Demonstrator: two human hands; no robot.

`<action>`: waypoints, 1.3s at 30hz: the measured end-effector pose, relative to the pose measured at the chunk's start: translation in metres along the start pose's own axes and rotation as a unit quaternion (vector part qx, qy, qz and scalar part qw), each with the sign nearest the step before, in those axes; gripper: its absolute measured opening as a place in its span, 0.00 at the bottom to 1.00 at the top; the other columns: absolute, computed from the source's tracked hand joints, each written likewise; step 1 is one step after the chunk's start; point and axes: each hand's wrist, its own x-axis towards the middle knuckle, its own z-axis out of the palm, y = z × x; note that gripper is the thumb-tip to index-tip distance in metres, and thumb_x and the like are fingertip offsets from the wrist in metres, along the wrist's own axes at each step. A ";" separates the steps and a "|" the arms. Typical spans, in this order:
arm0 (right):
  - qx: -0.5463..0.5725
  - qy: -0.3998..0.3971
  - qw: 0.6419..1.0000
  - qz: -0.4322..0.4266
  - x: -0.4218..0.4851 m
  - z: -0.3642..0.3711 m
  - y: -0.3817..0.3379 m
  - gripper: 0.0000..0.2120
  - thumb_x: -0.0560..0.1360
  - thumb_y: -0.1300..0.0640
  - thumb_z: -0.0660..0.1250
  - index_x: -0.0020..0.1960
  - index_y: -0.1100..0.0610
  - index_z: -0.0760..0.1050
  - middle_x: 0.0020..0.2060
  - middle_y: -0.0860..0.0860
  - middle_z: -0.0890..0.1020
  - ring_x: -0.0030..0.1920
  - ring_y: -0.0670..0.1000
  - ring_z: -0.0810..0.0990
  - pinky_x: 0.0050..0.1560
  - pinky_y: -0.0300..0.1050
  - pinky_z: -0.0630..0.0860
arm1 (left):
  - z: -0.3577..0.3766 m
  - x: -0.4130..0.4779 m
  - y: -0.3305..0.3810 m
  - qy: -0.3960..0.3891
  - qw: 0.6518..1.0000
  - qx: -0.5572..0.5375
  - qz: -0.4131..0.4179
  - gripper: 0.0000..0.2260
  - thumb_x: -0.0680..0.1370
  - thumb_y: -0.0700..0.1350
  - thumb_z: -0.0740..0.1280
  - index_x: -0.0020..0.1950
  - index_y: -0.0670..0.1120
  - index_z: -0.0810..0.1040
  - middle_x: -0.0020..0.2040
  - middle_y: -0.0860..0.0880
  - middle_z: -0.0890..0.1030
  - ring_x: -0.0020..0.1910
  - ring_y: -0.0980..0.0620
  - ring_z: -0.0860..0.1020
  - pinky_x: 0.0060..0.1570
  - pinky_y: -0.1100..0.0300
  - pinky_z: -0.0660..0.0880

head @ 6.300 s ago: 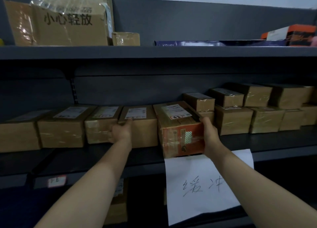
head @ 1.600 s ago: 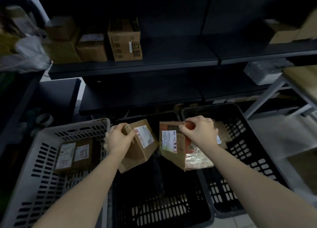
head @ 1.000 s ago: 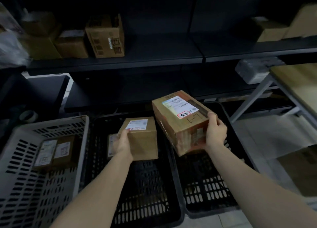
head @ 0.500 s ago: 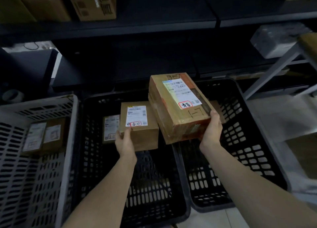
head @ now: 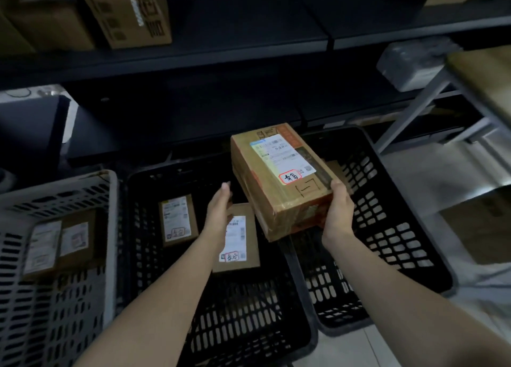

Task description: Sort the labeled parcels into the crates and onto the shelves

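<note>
Partly done: parcels (head: 177, 218) already lie in the grey crate (head: 55, 198) and middle black crate (head: 249, 325); the right hand (head: 338, 217) grips the large box (head: 279, 181), unplaced, above the rim shared with the right black crate (head: 387, 223); the left hand (head: 218, 212) hovers empty, fingers straight.

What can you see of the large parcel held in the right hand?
The large parcel is a brown cardboard box under clear tape, with orange print at its far end and near side. Its white top label shows barcodes and a red-ringed handwritten mark. It hangs tilted in the air over the middle black crate and right black crate. The right hand grips its near right corner; the open left hand seems not to touch it.
</note>
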 end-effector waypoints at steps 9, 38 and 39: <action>-0.035 -0.023 0.998 0.036 -0.011 -0.062 -0.034 0.08 0.70 0.50 0.66 0.43 0.56 0.74 0.43 0.57 0.77 0.43 0.55 0.76 0.46 0.49 0.73 | 0.079 -0.036 0.028 -0.197 0.977 0.053 0.063 0.39 0.75 0.44 0.69 0.76 0.61 0.47 0.71 0.55 0.67 0.67 0.54 0.70 0.66 0.53 0.69; -0.468 -0.278 0.823 0.165 0.115 -0.157 0.103 0.24 0.76 0.59 0.69 0.70 0.59 0.67 0.62 0.56 0.77 0.63 0.56 0.75 0.63 0.46 0.72 | 0.188 -0.010 -0.143 -0.008 0.897 0.428 -0.106 0.28 0.77 0.41 0.63 0.76 0.49 0.58 0.72 0.39 0.61 0.66 0.38 0.68 0.65 0.52 0.69; -0.481 -0.290 0.811 0.167 0.116 -0.155 0.110 0.24 0.75 0.57 0.70 0.69 0.57 0.68 0.61 0.55 0.78 0.62 0.56 0.76 0.62 0.48 0.73 | 0.187 -0.009 -0.142 -0.030 0.887 0.452 -0.085 0.26 0.77 0.41 0.63 0.75 0.49 0.62 0.71 0.40 0.62 0.66 0.39 0.68 0.65 0.53 0.68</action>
